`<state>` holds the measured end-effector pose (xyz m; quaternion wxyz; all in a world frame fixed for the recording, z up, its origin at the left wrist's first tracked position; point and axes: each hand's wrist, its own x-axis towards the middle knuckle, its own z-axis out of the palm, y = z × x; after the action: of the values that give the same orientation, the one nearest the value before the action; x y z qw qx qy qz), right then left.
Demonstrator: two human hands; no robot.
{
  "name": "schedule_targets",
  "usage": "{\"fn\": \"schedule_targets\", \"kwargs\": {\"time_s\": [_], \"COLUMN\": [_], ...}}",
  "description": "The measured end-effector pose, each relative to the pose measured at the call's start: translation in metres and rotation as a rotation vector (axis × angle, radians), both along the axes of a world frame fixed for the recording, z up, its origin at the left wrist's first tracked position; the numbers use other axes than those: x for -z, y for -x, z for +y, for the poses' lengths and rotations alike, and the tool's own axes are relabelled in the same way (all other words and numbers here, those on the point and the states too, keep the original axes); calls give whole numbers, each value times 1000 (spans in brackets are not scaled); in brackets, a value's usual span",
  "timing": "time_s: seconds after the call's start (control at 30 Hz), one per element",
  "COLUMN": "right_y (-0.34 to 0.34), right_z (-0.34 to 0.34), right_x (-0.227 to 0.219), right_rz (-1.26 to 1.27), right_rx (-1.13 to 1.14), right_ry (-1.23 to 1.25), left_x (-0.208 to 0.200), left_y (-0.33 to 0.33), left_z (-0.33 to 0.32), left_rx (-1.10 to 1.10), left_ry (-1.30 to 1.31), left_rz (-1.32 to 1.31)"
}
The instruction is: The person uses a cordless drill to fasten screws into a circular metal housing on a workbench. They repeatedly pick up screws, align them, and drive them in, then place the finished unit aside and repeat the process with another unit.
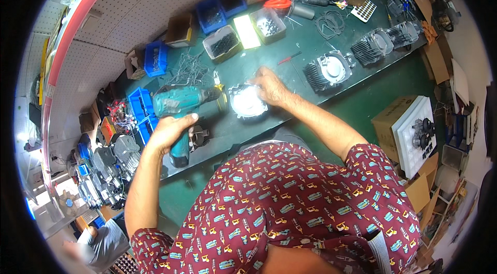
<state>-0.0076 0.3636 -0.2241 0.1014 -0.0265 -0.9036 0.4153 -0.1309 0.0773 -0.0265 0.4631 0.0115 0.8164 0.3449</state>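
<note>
One drill (178, 100) is held in the left hand (173, 131), with the fingers wrapped around its grip and its nose turned to the right. One round metal part (248, 102), brightly lit, is set on the table (235, 69) just beyond the drill's nose. Its far right edge is touched by the right hand (269, 86), whose fingers are bunched and bent downward; whether anything small is pinched there cannot be told.

Three finned housings are lined up along the right side of the table: one (331, 69) nearer, and two farther off, close together. One red screwdriver (289, 57) is laid between the right hand and the nearest housing. Behind the round part, one bin of dark pieces (222, 43) and one bin of pale pieces (268, 25) are separated by one pale sheet (247, 32).
</note>
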Motion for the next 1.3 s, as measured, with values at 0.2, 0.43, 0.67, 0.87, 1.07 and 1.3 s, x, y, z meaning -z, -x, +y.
{"fn": "schedule_targets", "kwargs": {"time_s": [0.2,0.43,0.67,0.87,1.07,1.3], "right_y": [1,1,1,-1,3,-17], "right_z": [4,4,3,-3,15,41], "right_x": [-2,-4,-11,-15,-1,-41], "right_rz": [-13,-32,-62,-55,-4,-139], "right_rx": [-62,-73,-70,-30,330,562], "right_ry": [15,-13,-2,4,318,1465], "left_x": [-41,-66,-60,-71,-73,-34], "left_y": [14,7,2,-6,-8,-48], "left_z": [65,123,122,109,74,-4], "left_rx": [573,920,969,981,734,108], "left_ry": [-176,143,207,279,-50,-308], "left_rz": [351,503,563,546,542,286]}}
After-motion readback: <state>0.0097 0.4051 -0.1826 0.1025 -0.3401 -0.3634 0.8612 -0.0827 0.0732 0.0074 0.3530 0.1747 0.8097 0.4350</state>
